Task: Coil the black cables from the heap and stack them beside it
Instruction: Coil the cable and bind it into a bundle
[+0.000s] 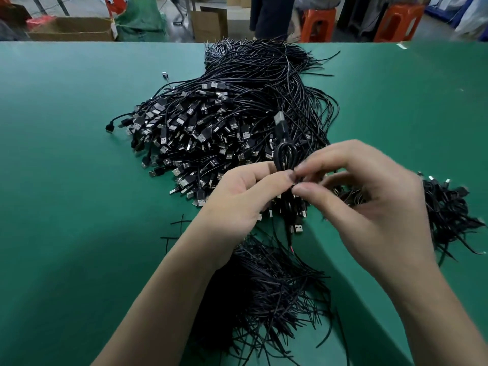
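My left hand [237, 196] and right hand [369, 196] meet fingertip to fingertip, both pinching the waist of one coiled cable [284, 157]. Its long axis runs toward 12 o'clock, plug uppermost. The finished stack [446, 207] lies at 3 o'clock, nearer my right hand. The heap [224, 122] spreads beyond, toward 11 o'clock.

Your left hand [237, 199] and right hand [375, 196] pinched a small black coiled cable [284, 157] over the large tangled heap of black USB cables [200, 128]; coiled black bundles [449, 212] lay beside that heap.
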Available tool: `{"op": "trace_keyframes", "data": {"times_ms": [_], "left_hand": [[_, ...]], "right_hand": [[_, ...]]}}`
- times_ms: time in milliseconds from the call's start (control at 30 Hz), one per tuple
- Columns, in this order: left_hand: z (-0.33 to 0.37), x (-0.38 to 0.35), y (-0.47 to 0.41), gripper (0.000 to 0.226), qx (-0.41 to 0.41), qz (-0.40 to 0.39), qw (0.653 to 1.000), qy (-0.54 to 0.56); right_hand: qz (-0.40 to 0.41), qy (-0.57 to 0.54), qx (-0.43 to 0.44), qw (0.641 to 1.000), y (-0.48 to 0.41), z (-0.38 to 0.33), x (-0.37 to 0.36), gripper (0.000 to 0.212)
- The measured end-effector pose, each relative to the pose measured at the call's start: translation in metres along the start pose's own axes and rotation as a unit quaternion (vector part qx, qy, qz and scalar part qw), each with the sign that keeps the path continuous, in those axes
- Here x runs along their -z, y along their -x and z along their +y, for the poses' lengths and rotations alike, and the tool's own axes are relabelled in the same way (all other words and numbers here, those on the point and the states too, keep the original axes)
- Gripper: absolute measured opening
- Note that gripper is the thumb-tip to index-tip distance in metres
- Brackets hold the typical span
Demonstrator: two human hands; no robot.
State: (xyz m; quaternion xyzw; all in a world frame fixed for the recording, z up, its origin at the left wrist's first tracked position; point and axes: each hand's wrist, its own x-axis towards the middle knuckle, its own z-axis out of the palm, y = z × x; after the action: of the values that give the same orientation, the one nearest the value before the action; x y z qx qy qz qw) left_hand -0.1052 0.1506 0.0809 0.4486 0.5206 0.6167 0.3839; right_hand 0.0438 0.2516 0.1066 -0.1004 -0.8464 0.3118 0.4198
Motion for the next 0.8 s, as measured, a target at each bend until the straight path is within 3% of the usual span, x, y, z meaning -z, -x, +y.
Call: {"op": "trace_keyframes", "data": {"times_ms": [67, 167, 300, 400, 533, 600, 667, 733, 800], "left_hand": [[0.001, -0.002, 0.000, 0.026, 0.026, -0.009, 1.000, 0.004], [0.002, -0.003, 0.000, 0.056, 0.059, -0.007, 0.998, 0.005], [0.009, -0.006, 0.001, 0.074, 0.105, -0.027, 0.994, 0.024], [0.007, -0.005, 0.002, 0.069, 0.112, -0.032, 0.993, 0.017], [0.005, -0.003, 0.002, 0.040, 0.044, 0.001, 0.999, -0.028], [0.007, -0.007, 0.003, 0.022, -0.016, 0.037, 0.998, -0.057], [0.007, -0.013, 0.004, 0.006, -0.094, 0.090, 0.982, -0.135], [0.005, -0.019, 0.006, 0.006, -0.136, 0.118, 0.963, -0.199], [0.003, -0.021, 0.007, 0.009, -0.132, 0.120, 0.965, -0.191]], "right_hand": [[0.002, 0.056, 0.036, 0.998, 0.000, 0.000, 0.001, 0.008], [0.016, 0.079, 0.035, 0.996, 0.000, 0.000, 0.002, 0.011], [0.029, 0.066, 0.007, 0.997, 0.002, 0.001, 0.003, 0.013], [0.049, 0.036, -0.025, 0.998, 0.004, 0.002, -0.003, 0.011], [0.120, -0.096, -0.119, 0.981, 0.006, -0.001, -0.016, 0.022], [0.145, -0.223, -0.193, 0.944, 0.005, -0.005, -0.021, 0.023], [0.149, -0.368, -0.294, 0.870, 0.004, -0.006, -0.025, 0.019], [0.154, -0.427, -0.367, 0.812, 0.003, -0.003, -0.026, 0.018], [0.160, -0.432, -0.402, 0.791, 0.002, -0.003, -0.026, 0.018]]}}
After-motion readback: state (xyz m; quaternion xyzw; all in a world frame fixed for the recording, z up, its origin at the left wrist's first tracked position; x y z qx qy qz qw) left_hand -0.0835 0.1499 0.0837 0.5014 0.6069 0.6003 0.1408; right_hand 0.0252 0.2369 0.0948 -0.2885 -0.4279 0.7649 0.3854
